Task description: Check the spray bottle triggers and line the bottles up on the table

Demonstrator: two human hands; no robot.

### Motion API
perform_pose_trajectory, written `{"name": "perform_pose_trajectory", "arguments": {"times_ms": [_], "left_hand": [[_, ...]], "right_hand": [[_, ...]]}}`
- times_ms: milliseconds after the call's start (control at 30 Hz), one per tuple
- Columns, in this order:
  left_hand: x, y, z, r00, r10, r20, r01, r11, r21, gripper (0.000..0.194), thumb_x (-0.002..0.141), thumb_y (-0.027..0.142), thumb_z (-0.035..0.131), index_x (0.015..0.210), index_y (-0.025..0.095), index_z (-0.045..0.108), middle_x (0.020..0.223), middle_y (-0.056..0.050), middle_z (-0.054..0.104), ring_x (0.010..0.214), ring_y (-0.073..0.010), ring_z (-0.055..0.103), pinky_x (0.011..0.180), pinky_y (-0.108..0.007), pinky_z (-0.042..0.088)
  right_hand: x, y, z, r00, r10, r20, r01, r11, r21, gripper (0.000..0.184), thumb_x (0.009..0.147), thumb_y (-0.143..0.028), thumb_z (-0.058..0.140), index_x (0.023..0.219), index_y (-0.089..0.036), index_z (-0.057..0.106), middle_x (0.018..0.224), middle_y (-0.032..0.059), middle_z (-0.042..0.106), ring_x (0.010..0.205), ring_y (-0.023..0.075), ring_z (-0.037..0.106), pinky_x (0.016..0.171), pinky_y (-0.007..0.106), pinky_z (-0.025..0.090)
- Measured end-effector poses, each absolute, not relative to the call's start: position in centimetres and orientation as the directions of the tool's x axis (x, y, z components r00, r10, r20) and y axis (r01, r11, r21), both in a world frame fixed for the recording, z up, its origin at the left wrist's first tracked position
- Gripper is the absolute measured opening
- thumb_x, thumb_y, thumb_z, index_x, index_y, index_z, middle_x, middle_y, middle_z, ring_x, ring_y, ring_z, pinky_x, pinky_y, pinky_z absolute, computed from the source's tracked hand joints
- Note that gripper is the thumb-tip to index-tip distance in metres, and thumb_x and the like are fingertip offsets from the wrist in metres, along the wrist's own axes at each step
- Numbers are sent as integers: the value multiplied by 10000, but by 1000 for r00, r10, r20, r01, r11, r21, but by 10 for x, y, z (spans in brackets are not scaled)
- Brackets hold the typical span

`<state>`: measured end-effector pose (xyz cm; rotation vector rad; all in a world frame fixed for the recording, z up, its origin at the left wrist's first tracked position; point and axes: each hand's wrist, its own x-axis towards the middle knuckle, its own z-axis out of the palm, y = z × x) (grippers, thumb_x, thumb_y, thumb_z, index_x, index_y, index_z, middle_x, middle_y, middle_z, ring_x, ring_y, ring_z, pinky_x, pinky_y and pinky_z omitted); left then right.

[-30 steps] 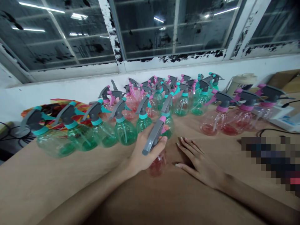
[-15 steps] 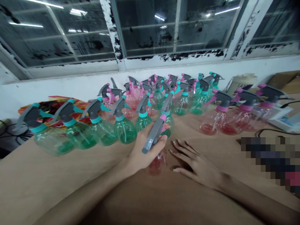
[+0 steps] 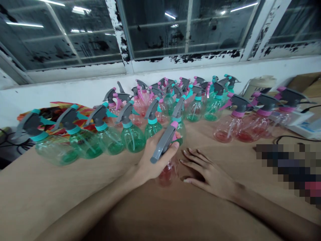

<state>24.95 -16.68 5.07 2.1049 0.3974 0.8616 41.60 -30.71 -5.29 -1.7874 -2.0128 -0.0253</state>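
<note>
My left hand (image 3: 156, 160) is wrapped around the neck of a pink spray bottle (image 3: 167, 175) with a grey trigger head. The bottle stands on the wooden table (image 3: 150, 214), and my fingers hide its collar. Just right of it, my right hand (image 3: 204, 172) lies with fingers spread near the tabletop, holding nothing. Beyond my left hand, a row of green spray bottles (image 3: 132, 137) with turquoise collars runs to the left. Several pink spray bottles (image 3: 227, 130) stand together on the right.
More pink and green bottles crowd the back near the white wall (image 3: 85, 90). A colourful bag (image 3: 57, 110) lies behind the left row. At the right are a cream container (image 3: 263, 85), a cardboard box (image 3: 307, 83), a white device (image 3: 307, 125) and a black cable.
Almost nothing differs. The view has shifted very slightly, while my left hand keeps its hold on the pink bottle and my right hand stays spread beside it.
</note>
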Motion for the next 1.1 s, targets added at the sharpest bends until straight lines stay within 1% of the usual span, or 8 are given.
{"name": "perform_pose_trajectory", "arguments": {"times_ms": [67, 133, 300, 367, 433, 567, 833, 1100], "left_hand": [[249, -165, 52, 744, 495, 449, -23, -652, 758, 130, 860, 320, 542, 924, 223, 603, 860, -32, 648, 787, -174, 618, 696, -304, 502], [248, -163, 52, 763, 464, 450, -27, -673, 739, 125, 878, 330, 520, 885, 220, 578, 860, -31, 636, 776, -165, 609, 722, -310, 498], [248, -161, 51, 778, 469, 419, -6, -660, 751, 150, 877, 340, 524, 783, 224, 540, 653, 23, 553, 627, -137, 553, 576, -265, 461], [248, -161, 51, 772, 476, 421, -4, -659, 752, 140, 875, 337, 526, 802, 223, 562, 689, 15, 577, 621, -134, 552, 553, -259, 451], [248, -162, 51, 760, 482, 435, -5, -666, 746, 120, 867, 328, 536, 894, 228, 597, 760, 0, 612, 637, -137, 563, 560, -264, 457], [249, -163, 49, 730, 500, 465, -22, -663, 748, 194, 839, 299, 560, 1016, 233, 607, 831, -19, 640, 668, -146, 586, 557, -264, 465], [248, -167, 47, 713, 538, 450, 34, -667, 744, 222, 837, 302, 544, 1030, 226, 625, 657, 11, 582, 599, -154, 566, 533, -273, 444], [249, -167, 48, 686, 529, 500, 34, -709, 704, 109, 828, 284, 548, 898, 224, 607, 686, 6, 571, 632, -158, 571, 548, -282, 441]], "right_hand": [[416, -307, -53, -65, 943, 326, 950, 159, -270, 536, 892, -516, 520, 1366, -267, 493, 1482, 50, 415, 1391, 253, 333, 1135, 532, 297], [416, -307, -52, -65, 947, 314, 952, 154, -266, 537, 893, -521, 513, 1362, -260, 498, 1482, 54, 414, 1393, 252, 330, 1136, 530, 294], [415, -306, -51, -51, 951, 306, 954, 136, -266, 517, 892, -529, 511, 1331, -258, 534, 1479, 55, 421, 1388, 256, 339, 1132, 530, 302], [415, -307, -51, -44, 948, 316, 952, 136, -273, 503, 892, -520, 517, 1325, -266, 539, 1472, 51, 431, 1383, 256, 349, 1130, 533, 304], [415, -307, -51, -42, 944, 327, 949, 141, -283, 500, 890, -511, 526, 1332, -278, 530, 1471, 45, 434, 1381, 255, 353, 1131, 535, 302], [416, -307, -53, -47, 944, 326, 946, 146, -289, 519, 891, -515, 523, 1360, -295, 496, 1483, 31, 416, 1385, 246, 347, 1138, 526, 293], [415, -307, -53, -31, 947, 320, 954, 123, -272, 516, 895, -523, 510, 1351, -282, 509, 1480, 36, 422, 1384, 245, 347, 1137, 518, 300], [415, -307, -52, -36, 954, 297, 957, 119, -266, 517, 906, -534, 482, 1349, -271, 513, 1496, 40, 396, 1398, 240, 320, 1144, 511, 287]]}}
